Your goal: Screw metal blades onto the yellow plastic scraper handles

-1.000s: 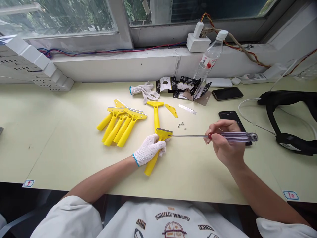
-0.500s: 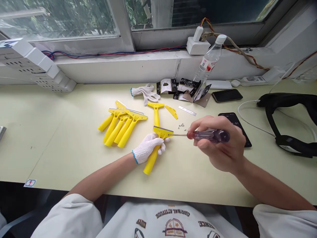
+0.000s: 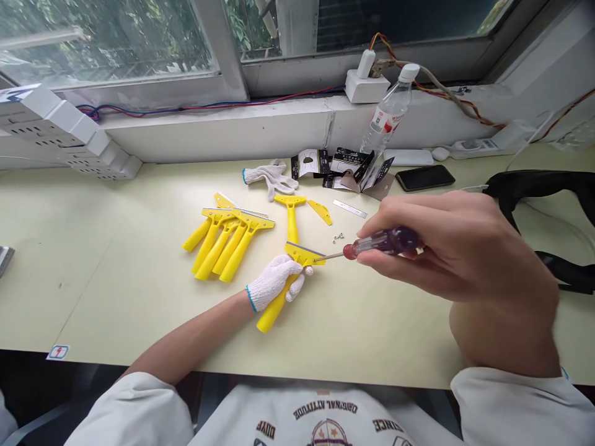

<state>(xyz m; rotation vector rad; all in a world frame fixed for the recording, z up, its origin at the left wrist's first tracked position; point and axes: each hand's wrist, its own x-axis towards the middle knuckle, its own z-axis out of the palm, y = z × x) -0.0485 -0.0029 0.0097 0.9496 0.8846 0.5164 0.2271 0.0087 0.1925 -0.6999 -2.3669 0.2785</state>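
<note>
a yellow scraper (image 3: 304, 254) is gripped by the left hand (image 3: 277, 282), a screwdriver (image 3: 379, 243) by the right hand (image 3: 469, 248); through slanted pushing, the glove (image 3: 267, 289) may be stabbed.

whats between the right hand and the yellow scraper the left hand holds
The front of the screwdriver: in the head view its red collar and thin metal shaft span from the right hand to the head of the yellow scraper.

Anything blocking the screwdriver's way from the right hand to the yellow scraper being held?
Nothing visible: the screwdriver in the right hand runs unobstructed to the head of the yellow scraper in the gloved left hand. The small metal parts lie beyond the shaft, not across it.
</note>
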